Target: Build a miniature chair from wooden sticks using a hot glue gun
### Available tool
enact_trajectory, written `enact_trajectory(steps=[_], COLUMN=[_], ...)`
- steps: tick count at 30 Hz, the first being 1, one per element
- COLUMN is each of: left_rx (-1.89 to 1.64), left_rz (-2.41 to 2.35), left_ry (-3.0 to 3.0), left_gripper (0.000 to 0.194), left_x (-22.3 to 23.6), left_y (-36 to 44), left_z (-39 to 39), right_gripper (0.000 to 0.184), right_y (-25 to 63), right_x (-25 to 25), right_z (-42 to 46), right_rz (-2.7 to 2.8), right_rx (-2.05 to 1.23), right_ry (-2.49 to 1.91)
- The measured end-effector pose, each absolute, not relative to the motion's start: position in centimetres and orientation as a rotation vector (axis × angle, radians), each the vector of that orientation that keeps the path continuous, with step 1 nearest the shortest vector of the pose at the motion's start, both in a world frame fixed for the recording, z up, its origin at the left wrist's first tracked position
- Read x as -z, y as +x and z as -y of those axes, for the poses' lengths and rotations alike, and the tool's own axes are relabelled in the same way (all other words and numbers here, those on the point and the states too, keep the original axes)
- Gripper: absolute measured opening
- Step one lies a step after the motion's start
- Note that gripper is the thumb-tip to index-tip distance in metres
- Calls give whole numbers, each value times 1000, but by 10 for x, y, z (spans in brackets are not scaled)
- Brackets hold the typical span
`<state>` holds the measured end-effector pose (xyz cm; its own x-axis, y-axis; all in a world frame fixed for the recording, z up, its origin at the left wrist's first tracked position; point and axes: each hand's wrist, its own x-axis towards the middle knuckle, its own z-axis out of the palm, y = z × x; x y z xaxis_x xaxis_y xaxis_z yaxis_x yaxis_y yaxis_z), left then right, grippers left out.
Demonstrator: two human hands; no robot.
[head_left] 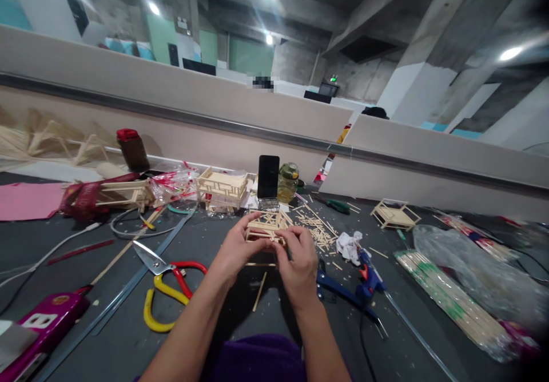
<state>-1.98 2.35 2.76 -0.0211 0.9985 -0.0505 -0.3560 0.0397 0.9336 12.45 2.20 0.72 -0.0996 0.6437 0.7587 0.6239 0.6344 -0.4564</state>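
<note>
Wooden and apparently part-built, already joined into a latticed stick frame (269,218) between the desk's (115,347) near and far edges, steadied in left hand (238,247), pinched in right hand (299,256), with loose sticks (319,234) alongside seemingly unused.

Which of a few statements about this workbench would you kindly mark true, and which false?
1. The left hand and right hand both hold the small pale wooden-stick frame. True.
2. The black rectangular phone lies flat. False: the phone stands propped upright.
3. The metal scissors with red and yellow handles lie left of the left hand. True.
4. The right hand holds the blue pistol-shaped glue gun. False: the glue gun lies to the right of that hand.
</note>
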Motion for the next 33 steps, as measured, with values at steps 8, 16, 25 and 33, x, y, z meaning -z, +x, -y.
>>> enact_trajectory(steps=[8,16,25,33], left_rx=[-1342,-1328,-1276,-1266], left_rz=[-1029,-1078,-1085,-1092], left_ry=[914,949,999,1005], left_gripper=[85,82,80,81], left_x=[-28,-28,-28,-30], left_y=[-21,-22,-25,-27], left_z=[-24,-26,-26,-25], right_gripper=[18,22,24,22], right_y=[130,135,133,131], right_x=[-10,-11,-7,-11], right_z=[-19,-23,-24,-21], right_rz=[1683,1551,1537,1573], right_rx=[-157,-242,-291,-201], right_ry=[-1033,-1043,-1054,-1074])
